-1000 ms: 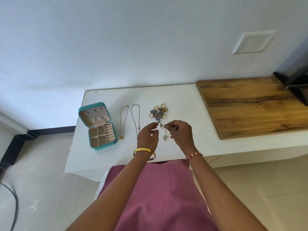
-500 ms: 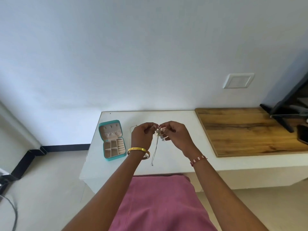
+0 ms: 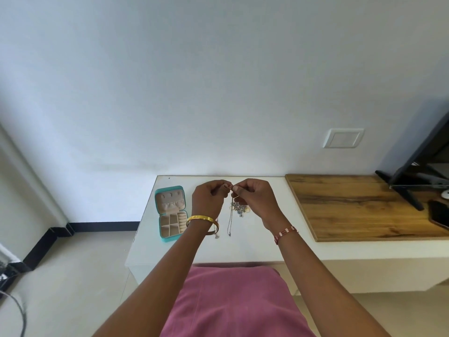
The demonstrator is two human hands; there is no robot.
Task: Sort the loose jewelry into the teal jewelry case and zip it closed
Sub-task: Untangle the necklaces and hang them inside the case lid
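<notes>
The teal jewelry case (image 3: 171,212) lies open at the left of the white table (image 3: 243,249), its beige compartments showing. My left hand (image 3: 209,198) and my right hand (image 3: 255,198) are raised above the table, fingertips together, both pinching the top of a thin necklace (image 3: 230,215) that hangs down between them. A cluster of small charms and round earrings (image 3: 240,209) lies on the table below my right hand. Part of another chain (image 3: 217,233) shows by my left wrist.
A wooden board (image 3: 359,205) covers the table's right part. A dark stand and screen (image 3: 418,181) and a black object (image 3: 439,215) sit at the far right. A white wall rises behind, and a cable (image 3: 17,310) lies on the floor at left.
Both hands have lifted the necklace off the table and hold it up. The camera has tilted upward, so the table sits lower and farther in view.
</notes>
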